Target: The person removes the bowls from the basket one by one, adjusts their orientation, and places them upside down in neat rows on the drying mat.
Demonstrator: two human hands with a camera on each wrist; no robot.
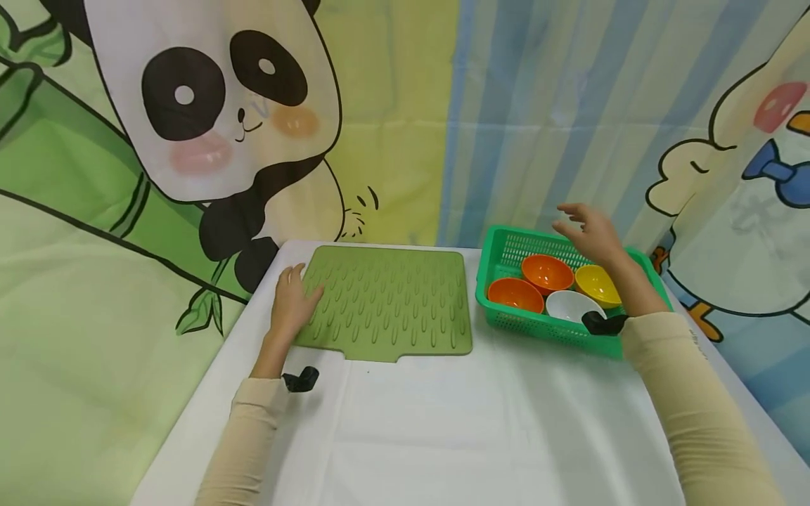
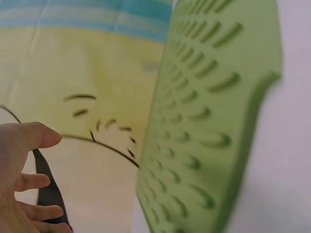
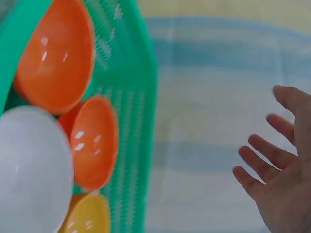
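My left hand (image 1: 292, 302) is over the left edge of a green ridged mat (image 1: 389, 302), fingers spread and holding nothing. In the left wrist view, the same hand (image 2: 29, 179) appears apart from the mat (image 2: 194, 121). Above the green plastic basket (image 1: 500, 253) hovers my right hand (image 1: 591, 235), its fingers loosely bent with nothing in them. Inside the basket are orange bowls (image 1: 515, 294), a white bowl (image 1: 574, 306) and a yellow bowl (image 1: 598, 284). The right wrist view shows the right hand (image 3: 277, 155) clear of the basket wall (image 3: 141, 121).
A white cloth covers the table (image 1: 430, 429) under the mat and basket. Behind it hangs a printed curtain (image 1: 399, 126) with a panda and a duck-like figure. Black wrist cameras (image 1: 301, 379) stick out from both cuffs.
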